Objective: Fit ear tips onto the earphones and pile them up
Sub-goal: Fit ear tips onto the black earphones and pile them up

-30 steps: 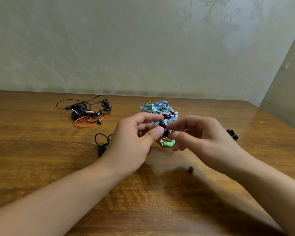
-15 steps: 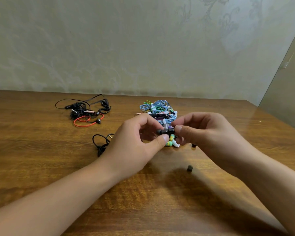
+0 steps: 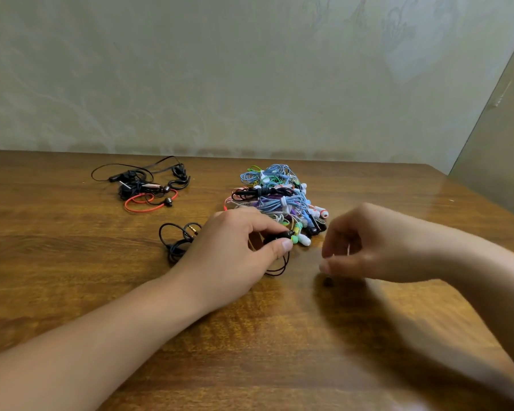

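Left hand [image 3: 235,256] pinches a black earbud [image 3: 276,237] between thumb and forefinger, held low over the table [image 3: 72,277] just in front of the coloured pile [image 3: 276,200]; its black cord [image 3: 178,241] loops out left of the hand, jack end showing, and another loop hangs below the thumb. I read that grip as presenting the nozzle toward the other hand so a tip can be pushed on. Right hand [image 3: 365,253] is motion-blurred, fingers curled loosely down with fingertips just above a small dark ear tip [image 3: 328,282] lying alone on the wood. Can't tell if it's touching the tip; nothing visibly held. Looks like a reach for that tip, which sits close to the work so the fetch is short. Separate black/red bunch [image 3: 149,188] sits far left, well apart from the coloured pile; I can't tell which set is finished.
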